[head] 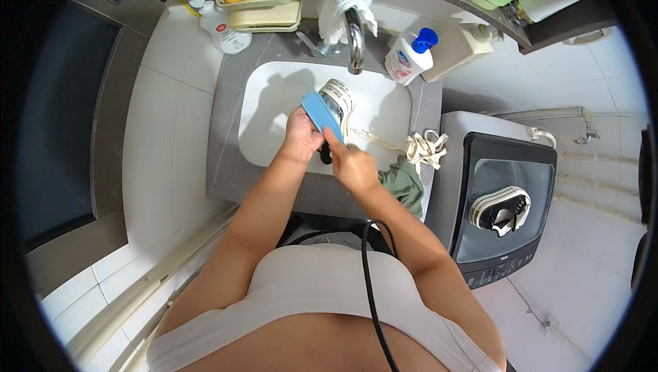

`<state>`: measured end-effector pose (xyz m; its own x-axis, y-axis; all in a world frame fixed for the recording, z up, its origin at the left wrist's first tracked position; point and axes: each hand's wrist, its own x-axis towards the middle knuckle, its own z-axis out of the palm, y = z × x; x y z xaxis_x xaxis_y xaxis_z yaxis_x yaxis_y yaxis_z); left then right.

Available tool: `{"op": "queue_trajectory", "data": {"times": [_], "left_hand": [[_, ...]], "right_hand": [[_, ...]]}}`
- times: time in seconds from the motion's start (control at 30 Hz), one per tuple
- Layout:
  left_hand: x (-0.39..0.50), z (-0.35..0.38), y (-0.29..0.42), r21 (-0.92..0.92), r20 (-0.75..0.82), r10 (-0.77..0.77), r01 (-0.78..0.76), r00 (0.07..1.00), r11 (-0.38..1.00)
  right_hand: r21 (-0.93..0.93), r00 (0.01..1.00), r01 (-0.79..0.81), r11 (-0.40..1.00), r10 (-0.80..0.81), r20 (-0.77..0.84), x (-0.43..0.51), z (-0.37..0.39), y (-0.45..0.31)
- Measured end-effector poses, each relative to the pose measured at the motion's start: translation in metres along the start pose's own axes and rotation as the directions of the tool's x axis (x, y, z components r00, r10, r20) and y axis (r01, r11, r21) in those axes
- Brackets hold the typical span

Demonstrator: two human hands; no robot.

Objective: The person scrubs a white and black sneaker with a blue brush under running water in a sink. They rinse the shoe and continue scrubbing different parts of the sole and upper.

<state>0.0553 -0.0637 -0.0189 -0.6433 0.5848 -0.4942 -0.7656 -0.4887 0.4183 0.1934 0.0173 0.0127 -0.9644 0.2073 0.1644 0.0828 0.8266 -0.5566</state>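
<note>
Over the white sink basin (277, 151), my left hand (303, 130) grips a black-and-white shoe (339, 97) whose pale sole edge bears printed writing. A blue-backed brush (321, 115) lies across the shoe and hides much of it. My right hand (352, 163) holds the brush at its near end, with the index finger stretched along its back. Any bristles are out of sight below the blue back. White shoelaces (426, 148) are bunched on the sink's right rim, and one strand runs into the basin towards the shoe.
A chrome faucet (355, 43) with white cloth wrapped behind it overhangs the basin. Bottles (408, 58) and stacked soap dishes (264, 19) line the back. A green cloth (403, 187) hangs at the right front. Another shoe (501, 210) rests on the washing machine (514, 166).
</note>
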Motion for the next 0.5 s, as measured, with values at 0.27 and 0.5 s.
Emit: {"op": "queue_trajectory", "data": {"times": [0.27, 0.5], "left_hand": [[-0.014, -0.013, 0.007, -0.158, 0.015, -0.102, 0.103, 0.995, 0.982], [-0.009, -0.006, 0.036, -0.229, -0.403, 0.054, -0.158, 0.913, 0.961]], "right_hand": [[-0.042, 0.993, -0.022, 0.999, 0.017, -0.12, 0.025, 0.013, 0.006], [0.151, 0.996, -0.084, 0.985, 0.086, -0.004, 0.019, 0.035, 0.003]]}}
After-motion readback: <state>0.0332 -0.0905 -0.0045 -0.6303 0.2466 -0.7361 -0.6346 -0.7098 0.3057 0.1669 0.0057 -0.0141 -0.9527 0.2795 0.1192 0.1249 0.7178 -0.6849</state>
